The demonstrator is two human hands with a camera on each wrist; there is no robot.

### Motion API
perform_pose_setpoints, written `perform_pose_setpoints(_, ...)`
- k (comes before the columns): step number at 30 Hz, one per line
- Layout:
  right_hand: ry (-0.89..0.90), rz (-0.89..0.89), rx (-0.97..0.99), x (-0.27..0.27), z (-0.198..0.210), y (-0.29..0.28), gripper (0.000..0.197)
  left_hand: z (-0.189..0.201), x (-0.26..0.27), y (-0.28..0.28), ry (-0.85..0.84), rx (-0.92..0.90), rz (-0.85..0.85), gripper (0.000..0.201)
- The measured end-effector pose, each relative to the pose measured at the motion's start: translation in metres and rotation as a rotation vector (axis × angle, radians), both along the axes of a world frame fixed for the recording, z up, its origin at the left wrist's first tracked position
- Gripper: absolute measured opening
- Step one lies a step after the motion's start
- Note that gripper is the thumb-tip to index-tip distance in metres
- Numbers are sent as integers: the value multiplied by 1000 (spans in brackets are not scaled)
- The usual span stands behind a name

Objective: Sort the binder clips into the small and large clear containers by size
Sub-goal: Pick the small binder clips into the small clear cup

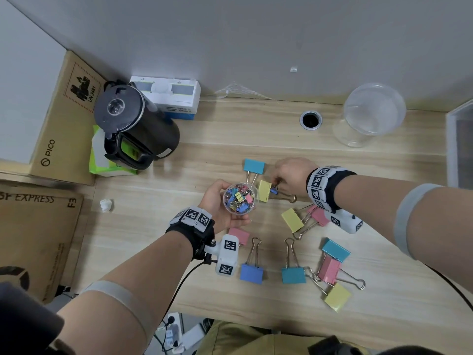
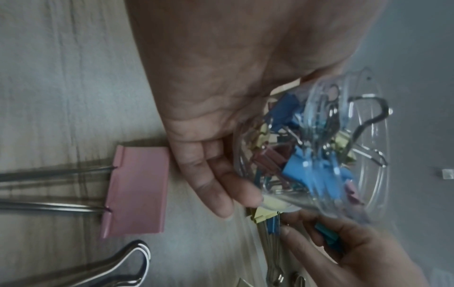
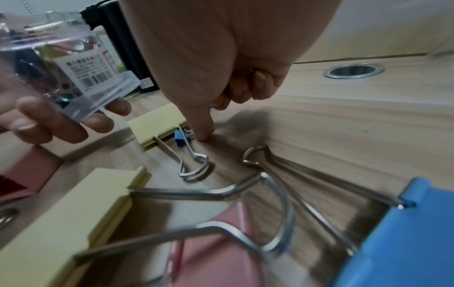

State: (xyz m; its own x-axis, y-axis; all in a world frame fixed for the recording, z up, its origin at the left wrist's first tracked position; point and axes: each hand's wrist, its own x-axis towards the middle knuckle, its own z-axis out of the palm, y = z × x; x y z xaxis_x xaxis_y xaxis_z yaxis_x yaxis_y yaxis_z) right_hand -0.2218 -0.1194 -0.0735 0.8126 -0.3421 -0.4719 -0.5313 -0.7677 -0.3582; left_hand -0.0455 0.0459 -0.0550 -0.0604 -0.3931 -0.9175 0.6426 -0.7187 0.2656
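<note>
The left hand is holding the small clear container above the wooden desk, fingers curled round it; it is full of small clips. The right hand, most fingers curled in, is pressing its forefinger down beside a small blue clip lying against a large yellow clip. The large clear container is standing well apart by the wall.
</note>
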Motion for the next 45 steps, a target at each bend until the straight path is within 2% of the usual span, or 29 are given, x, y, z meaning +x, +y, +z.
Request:
perform_pose_setpoints(5,146,25,-71,6,-1,9,20,5,-2,-5,7,-16,-7,47)
perform_pose_setpoints(8,261,61,-107,8,-2,9,13,8,-4,-7,10,-22,-10,48)
perform_pose_setpoints(12,383,78,-114,8,3,9,17,10,-5,-6,11,-31,-17,48)
perform_pose_setpoints(15,424,85,-105,5,11,8,20,10,-7,-4,10,-40,-17,49)
perform_pose_setpoints(19,377,110,-96,-3,4,5,37,11,-9,-2,13,-48,-15,51)
perform_pose_setpoints(21,371,80,-71,-5,6,7,38,11,-9,0,6,-48,-10,51)
perform_pose_setpoints(24,303,-80,-11,-12,19,8,29,12,-10,3,-1,-42,-10,51)
perform_pose_setpoints(27,155,-274,76,-23,30,3,15,14,-11,5,-4,-45,-15,52)
perform_pose_setpoints(31,91,-429,205,-34,38,-1,15,19,-15,4,-3,-58,-33,50)
perform_pose_setpoints(35,28,-605,343,-41,51,-1,27,23,-22,3,-9,-64,-57,53)
perform_pose_setpoints(38,24,-712,415,-46,60,0,17,25,-28,2,-21,-61,-69,55)
perform_pose_setpoints(42,15,-964,713,-52,68,4,14,27,-38,2,-41,-41,-80,55)
perform_pose_setpoints(43,-12,-1013,821,-53,74,7,7,27,-40,2,-46,-34,-87,54)
perform_pose_setpoints(45,-57,-1053,973,-51,82,12,8,28,-45,3,-52,-17,-101,52)
